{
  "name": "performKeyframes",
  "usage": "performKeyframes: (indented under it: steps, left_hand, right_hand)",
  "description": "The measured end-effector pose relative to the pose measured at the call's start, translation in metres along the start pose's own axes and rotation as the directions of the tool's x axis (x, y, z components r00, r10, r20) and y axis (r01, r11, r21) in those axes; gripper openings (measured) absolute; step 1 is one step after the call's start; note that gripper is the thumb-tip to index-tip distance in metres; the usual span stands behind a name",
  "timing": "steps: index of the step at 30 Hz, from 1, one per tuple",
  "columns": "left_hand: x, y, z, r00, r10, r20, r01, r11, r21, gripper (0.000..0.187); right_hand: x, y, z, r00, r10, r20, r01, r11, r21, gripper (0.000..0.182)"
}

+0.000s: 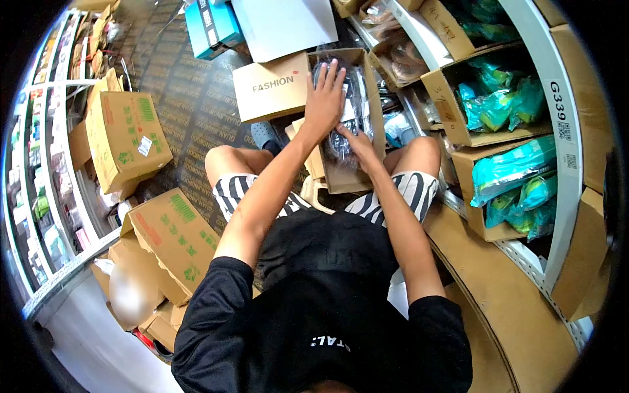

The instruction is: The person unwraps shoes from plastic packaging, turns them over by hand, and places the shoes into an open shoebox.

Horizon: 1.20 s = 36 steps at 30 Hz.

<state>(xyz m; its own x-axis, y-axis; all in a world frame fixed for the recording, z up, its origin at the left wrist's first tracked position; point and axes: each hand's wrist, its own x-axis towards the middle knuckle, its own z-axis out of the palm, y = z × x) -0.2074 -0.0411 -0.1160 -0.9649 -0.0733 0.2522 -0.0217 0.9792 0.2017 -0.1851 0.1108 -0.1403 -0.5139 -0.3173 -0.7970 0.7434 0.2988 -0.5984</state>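
Observation:
An open cardboard box stands between my knees, with dark items in clear plastic bags inside. My left hand lies over the bagged items near the box's far left part, its fingers spread. My right hand rests on the plastic at the near right part, fingers apart and partly over the bag. What lies beneath both palms is hidden. Beside the box on the left is a carton flap or lid marked FASHION.
Shelves on the right hold boxes of teal bagged items. A teal box and a white panel lie ahead. Cartons stand on the left beside a shelf. A brown board is at the lower right.

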Motion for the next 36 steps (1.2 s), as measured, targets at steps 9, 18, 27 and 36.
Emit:
performKeyframes:
  steps: [9, 18, 27, 36]
  left_hand:
    - [0.003, -0.018, 0.03, 0.993, 0.08, 0.088, -0.092, 0.985, 0.148, 0.057]
    - [0.008, -0.012, 0.055, 0.977, -0.025, 0.211, -0.014, 0.983, 0.183, 0.061]
    - [0.001, -0.012, 0.056, 0.959, -0.044, 0.281, -0.017, 0.978, 0.21, 0.062]
    - [0.001, -0.017, 0.062, 0.965, -0.031, 0.259, -0.001, 0.992, 0.124, 0.064]
  right_hand:
    - [-0.004, -0.005, 0.008, 0.956, -0.237, -0.171, 0.09, 0.796, -0.598, 0.088]
    - [-0.037, 0.012, 0.03, 0.685, -0.728, 0.015, 0.431, 0.389, -0.815, 0.083]
    - [-0.024, 0.034, 0.044, 0.668, -0.744, -0.006, 0.223, 0.208, -0.952, 0.08]
    - [-0.028, 0.036, 0.045, 0.688, -0.725, -0.033, 0.242, 0.272, -0.932, 0.079]
